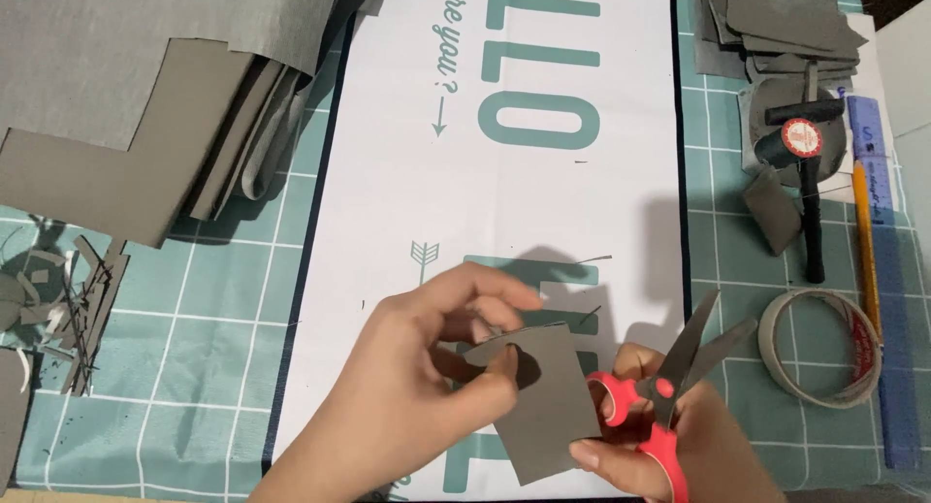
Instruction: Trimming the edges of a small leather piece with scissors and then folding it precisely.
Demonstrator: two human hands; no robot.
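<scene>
1. Closest to the person, the left hand [417,387] pinches a small grey card piece [548,406] by its upper left corner, thumb and fingertips closed on it, holding it just above the white printed sheet [543,202].
2. Beside it, the right hand [669,445] grips red-handled scissors [669,387], fingers through the loops; the blades are parted and point up and to the right, just off the card's right edge.
3. To the right, a roll of tape [822,348] lies on the teal grid mat [194,367], next to a yellow pencil [865,251] and a blue ruler [887,270].
4. Above the tape lies a black-handled hammer [807,173], its head resting on grey scraps.
5. On the left edge sits a heap of thin grey offcuts [68,309].
6. Farthest away, large grey card sheets [116,105] lie stacked top left, and smaller cut grey pieces [776,18] are piled top right.
</scene>
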